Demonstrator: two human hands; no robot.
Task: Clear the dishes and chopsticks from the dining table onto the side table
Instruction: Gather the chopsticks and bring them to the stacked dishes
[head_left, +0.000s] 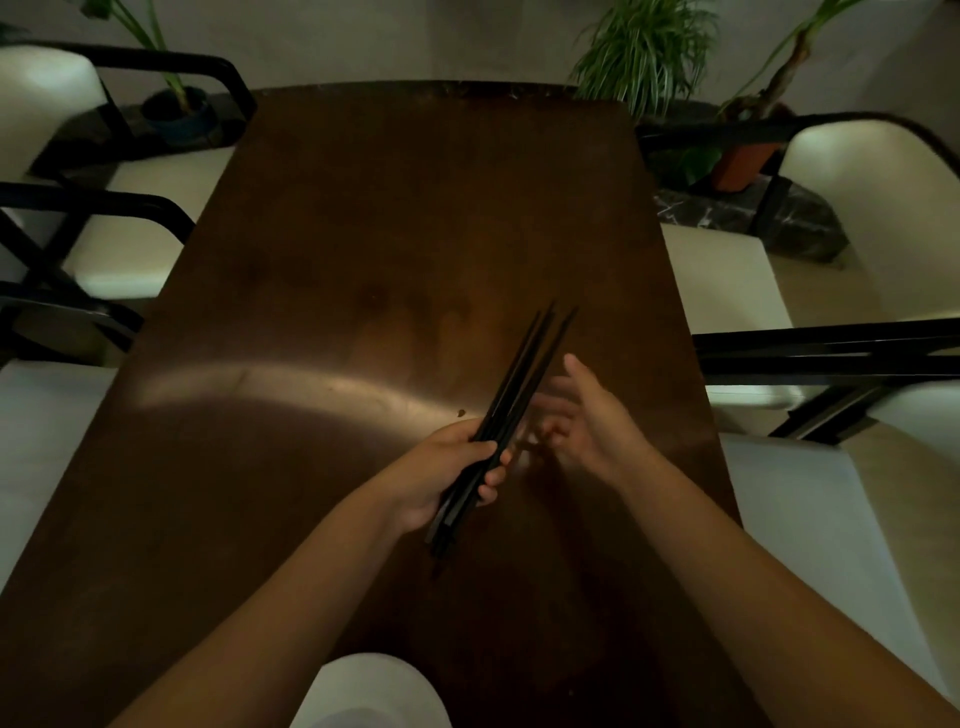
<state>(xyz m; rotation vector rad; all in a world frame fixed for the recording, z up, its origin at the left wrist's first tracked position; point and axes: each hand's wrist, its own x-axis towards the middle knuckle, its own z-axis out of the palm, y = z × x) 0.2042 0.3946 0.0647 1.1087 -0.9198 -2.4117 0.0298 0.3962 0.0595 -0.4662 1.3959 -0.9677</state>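
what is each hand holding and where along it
The left hand grips a bundle of black chopsticks near their thicker lower ends, tips pointing up and away. The right hand is open beside them, holding nothing.

Left hand (447, 475) is curled tight around a bundle it's gripping — right hand (582, 415) hangs just beside it, fingers spread loose (a bit blurred).
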